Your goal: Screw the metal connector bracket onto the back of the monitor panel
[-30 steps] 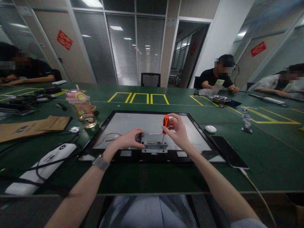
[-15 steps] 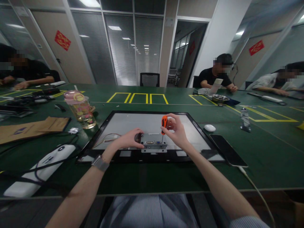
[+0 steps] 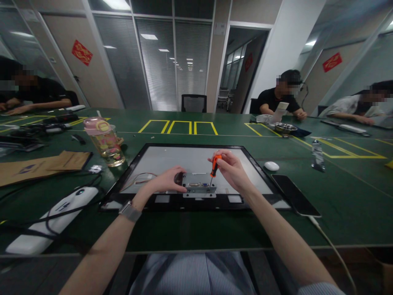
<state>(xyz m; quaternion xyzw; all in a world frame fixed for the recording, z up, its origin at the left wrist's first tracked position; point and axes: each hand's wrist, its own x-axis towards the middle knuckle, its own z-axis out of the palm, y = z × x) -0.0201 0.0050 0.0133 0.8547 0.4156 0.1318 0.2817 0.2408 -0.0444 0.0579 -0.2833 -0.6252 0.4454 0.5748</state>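
Observation:
Between the fingers of my right hand [image 3: 231, 170] is an orange-and-black screwdriver [image 3: 215, 164], tilted a little, with its shaft pointing down. The tip meets the right side of a metal bracket [image 3: 201, 190] that carries video ports. My left hand [image 3: 168, 179] grips the bracket's left end, thumb at the front and fingers behind. The bracket sits near the front edge of a flat display panel [image 3: 190, 157] with a black frame, lying on the green table. Thin wires [image 3: 136, 179] run over the panel by my left hand. Any screw under the tip is too small to make out.
A pink-lidded bottle [image 3: 104, 139], a paper bag [image 3: 46, 166] and a white power strip [image 3: 52, 221] with black cables lie left. To the right are a phone [image 3: 294, 194] on a cable and a white case [image 3: 271, 166]. People sit across the table.
My right hand has turned on the screwdriver handle, which now leans to the right with its top lower in the fingers. My left hand and the bracket have stayed put.

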